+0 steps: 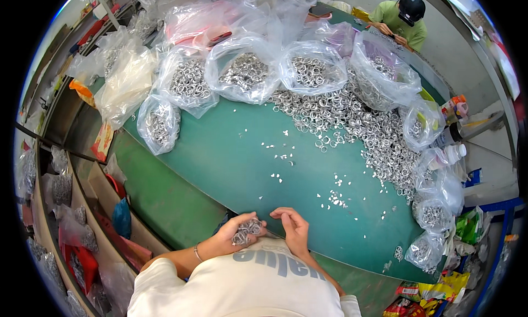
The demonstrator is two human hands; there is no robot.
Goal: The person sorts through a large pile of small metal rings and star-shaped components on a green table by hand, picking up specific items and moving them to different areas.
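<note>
Green table (220,163), left hand (234,234) cupping silvery rings (247,230)

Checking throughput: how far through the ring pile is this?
Done, apparently: several clear bags of rings stand filled along the far edge of the green table. In hand: the left hand cups a clump of metal rings; the right hand works beside it. Left: a large loose ring heap remains unbagged.

We look steeply down from head height through one wide fisheye. Our hands sit close below, the green table (231,168) stretching ahead.
</note>
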